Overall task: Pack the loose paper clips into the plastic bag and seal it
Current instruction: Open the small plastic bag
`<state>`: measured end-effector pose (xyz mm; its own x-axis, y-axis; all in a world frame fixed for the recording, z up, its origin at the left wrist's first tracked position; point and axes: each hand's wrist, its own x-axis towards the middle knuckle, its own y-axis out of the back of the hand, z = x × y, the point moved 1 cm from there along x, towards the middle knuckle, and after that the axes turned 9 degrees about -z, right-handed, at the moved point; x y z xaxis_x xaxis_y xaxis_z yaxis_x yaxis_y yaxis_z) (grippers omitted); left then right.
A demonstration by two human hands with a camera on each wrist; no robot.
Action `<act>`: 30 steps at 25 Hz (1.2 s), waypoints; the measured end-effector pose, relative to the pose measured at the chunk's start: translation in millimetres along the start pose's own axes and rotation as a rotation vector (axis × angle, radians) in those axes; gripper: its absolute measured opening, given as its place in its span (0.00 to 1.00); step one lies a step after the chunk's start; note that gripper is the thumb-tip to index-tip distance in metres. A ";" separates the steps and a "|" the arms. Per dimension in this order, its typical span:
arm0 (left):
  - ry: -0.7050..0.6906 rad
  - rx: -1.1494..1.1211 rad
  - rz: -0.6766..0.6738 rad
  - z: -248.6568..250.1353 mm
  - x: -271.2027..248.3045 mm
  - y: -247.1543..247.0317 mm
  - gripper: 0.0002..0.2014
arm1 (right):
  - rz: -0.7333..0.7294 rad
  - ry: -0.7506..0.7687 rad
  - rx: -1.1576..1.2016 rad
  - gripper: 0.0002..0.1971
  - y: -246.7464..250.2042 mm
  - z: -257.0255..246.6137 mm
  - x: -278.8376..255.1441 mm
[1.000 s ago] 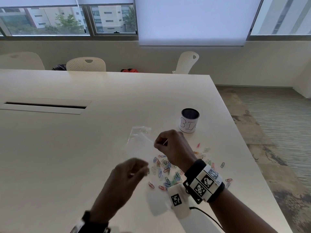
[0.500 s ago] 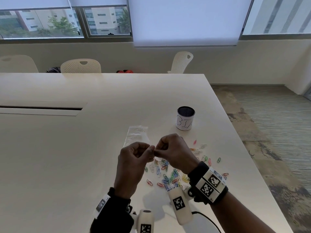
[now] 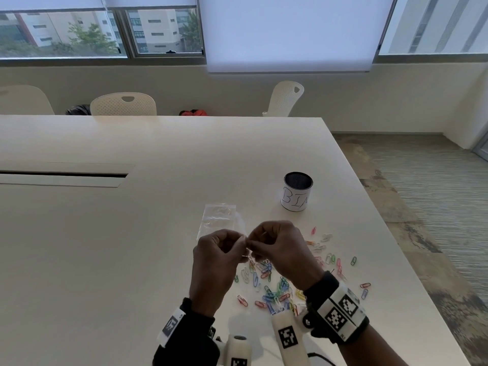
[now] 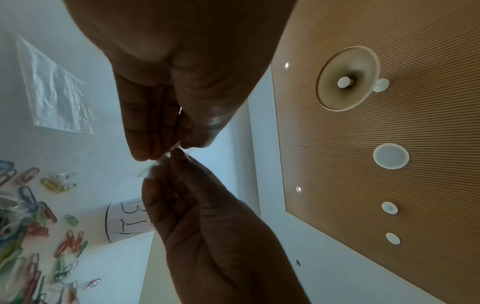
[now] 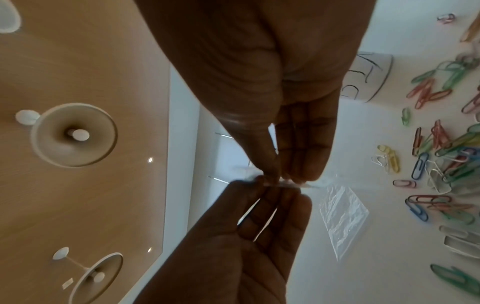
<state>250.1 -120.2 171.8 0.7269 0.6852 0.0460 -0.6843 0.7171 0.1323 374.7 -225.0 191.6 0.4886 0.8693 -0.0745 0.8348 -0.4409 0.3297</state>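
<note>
Both hands are raised over the white table [image 3: 132, 233], fingertips together. My left hand [image 3: 241, 243] and right hand [image 3: 254, 244] each pinch the edge of a small clear plastic bag [image 5: 296, 185], which is mostly hidden between the fingers. In the left wrist view only a wisp of the bag [image 4: 153, 170] shows at the pinch. Several coloured paper clips [image 3: 274, 289] lie loose on the table under and to the right of the hands. A second clear bag [image 3: 217, 217] lies flat just beyond the hands.
A dark mesh cup with a white label [image 3: 297, 192] stands beyond the clips on the right. The table's right edge [image 3: 390, 241] runs close to the clips. White chairs [image 3: 124, 104] stand at the far side.
My left hand has come up from lower left and met the right hand; both now pinch the bag, which earlier hung from the right hand alone.
</note>
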 end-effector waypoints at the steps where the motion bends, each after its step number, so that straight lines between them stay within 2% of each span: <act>1: 0.003 -0.017 0.001 -0.1 0.4 -1.9 0.03 | 0.036 0.022 -0.006 0.03 -2.1 0.0 -0.8; 5: 0.015 -0.022 0.024 -4.0 4.8 -5.0 0.04 | 0.102 0.035 0.017 0.03 -5.3 4.3 0.0; 9: -0.030 0.108 0.038 -4.0 7.2 -5.8 0.03 | 0.144 -0.032 0.098 0.04 -1.3 9.6 -1.7; 12: -0.073 0.202 0.034 -0.9 8.2 -5.8 0.03 | 0.210 -0.059 -0.078 0.06 3.6 14.7 -1.6; 15: -0.142 0.377 -0.005 1.4 8.0 -9.5 0.08 | 0.178 0.005 -0.203 0.07 2.8 12.7 -0.4; 17: -0.180 0.451 -0.019 1.3 9.2 -12.0 0.05 | 0.184 0.078 -0.216 0.07 0.4 10.2 1.1; 21: -0.244 0.532 -0.027 4.0 11.5 -12.3 0.02 | 0.235 0.162 -0.235 0.02 -0.8 3.4 4.5; 27: -0.223 0.564 0.098 8.9 14.9 -11.8 0.14 | 0.304 0.117 -0.375 0.05 6.2 1.4 7.1; 30: -0.214 0.596 0.165 11.3 17.7 -10.2 0.14 | 0.345 0.096 -0.426 0.05 12.7 1.0 6.7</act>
<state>270.5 -116.8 182.5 0.6523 0.6958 0.3006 -0.6835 0.3685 0.6301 388.8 -224.9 194.3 0.6731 0.7161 0.1849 0.4446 -0.5915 0.6726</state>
